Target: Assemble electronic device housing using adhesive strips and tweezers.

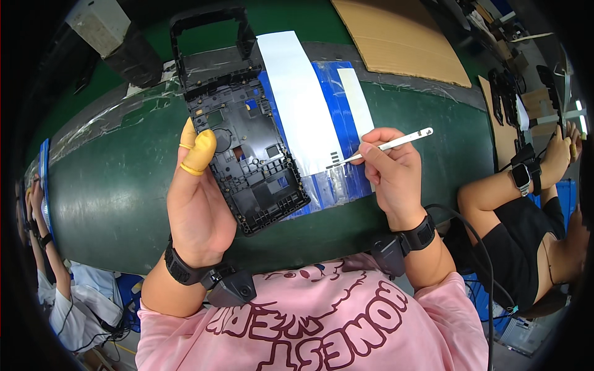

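My left hand, with yellow finger cots on its thumb and a finger, is closed round the left edge of a black plastic housing. The housing is tilted, its ribbed inner side facing up, with an open frame at its far end. Between the thumb and fingers of my right hand is a pair of white tweezers. Their tip reaches a few small dark strips at the near end of a white backing sheet. Whether the tip grips a strip is too small to tell.
Beneath the sheet lies a blue taped pad on the green work surface. A pale strip runs along the pad's right side. Cardboard lies at the far right. Other people sit at both sides, one with a watch.
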{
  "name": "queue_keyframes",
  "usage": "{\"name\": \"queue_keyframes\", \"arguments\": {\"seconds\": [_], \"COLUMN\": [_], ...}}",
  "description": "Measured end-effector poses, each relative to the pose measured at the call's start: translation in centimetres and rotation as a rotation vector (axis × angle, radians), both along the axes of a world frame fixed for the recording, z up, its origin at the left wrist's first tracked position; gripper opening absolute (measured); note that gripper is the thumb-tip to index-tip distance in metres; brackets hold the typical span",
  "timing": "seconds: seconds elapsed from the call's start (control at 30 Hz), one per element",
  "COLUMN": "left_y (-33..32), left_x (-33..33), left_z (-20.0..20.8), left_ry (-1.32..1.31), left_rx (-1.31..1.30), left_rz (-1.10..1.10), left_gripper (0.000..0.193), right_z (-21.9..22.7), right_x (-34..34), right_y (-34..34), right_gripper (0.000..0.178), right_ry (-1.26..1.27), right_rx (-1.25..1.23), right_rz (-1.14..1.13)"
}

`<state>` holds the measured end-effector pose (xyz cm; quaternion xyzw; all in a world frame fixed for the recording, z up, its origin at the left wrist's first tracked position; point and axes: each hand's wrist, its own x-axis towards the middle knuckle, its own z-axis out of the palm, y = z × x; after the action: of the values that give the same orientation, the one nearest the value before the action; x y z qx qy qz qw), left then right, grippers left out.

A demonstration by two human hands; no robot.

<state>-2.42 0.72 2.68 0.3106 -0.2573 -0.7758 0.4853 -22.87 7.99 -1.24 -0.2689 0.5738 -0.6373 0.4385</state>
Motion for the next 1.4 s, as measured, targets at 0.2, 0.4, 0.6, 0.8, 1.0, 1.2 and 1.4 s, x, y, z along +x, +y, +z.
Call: {"name": "queue_keyframes", "arguments": {"seconds": [0.2, 0.4, 0.6, 0.8, 1.0, 1.2, 1.4], "left_y": [0.1, -0.1, 0.1, 0.1, 0.2, 0.3, 0.3], "left_x": [-0.1, 0.0, -0.1, 0.0, 0.2, 0.4, 0.4], "left_z": [0.2, -0.1, -0.2, -0.6, -0.4, -0.3, -0.3], "left_ry": [0.031, 0.032, 0.174, 0.158, 0.178, 0.167, 0.172], "left_rx": [0.005, -0.005, 0.073, 0.09, 0.074, 0.054, 0.04], "left_rz": [-0.009, -0.017, -0.08, -0.124, -0.123, -0.135, -0.136], "left_gripper": [0.039, 0.038, 0.034, 0.034, 0.036, 0.042, 0.041], "right_z": [0.1, 0.4, 3.0, 5.3, 4.4, 4.5, 4.4], "right_x": [-0.3, -0.2, 1.5, 5.4, 6.2, 6.4, 6.5], "right_y": [0.2, 0.0, -0.1, -1.6, -2.5, -2.8, -2.8], "right_gripper": [0.012, 0.014, 0.017, 0.019, 0.019, 0.018, 0.017], "right_ry": [0.008, -0.095, -0.212, -0.146, -0.176, -0.18, -0.174], "right_rx": [0.015, 0.002, -0.119, -0.169, -0.187, -0.189, -0.197], "right_rz": [0.043, 0.052, 0.157, 0.254, 0.268, 0.267, 0.262]}}
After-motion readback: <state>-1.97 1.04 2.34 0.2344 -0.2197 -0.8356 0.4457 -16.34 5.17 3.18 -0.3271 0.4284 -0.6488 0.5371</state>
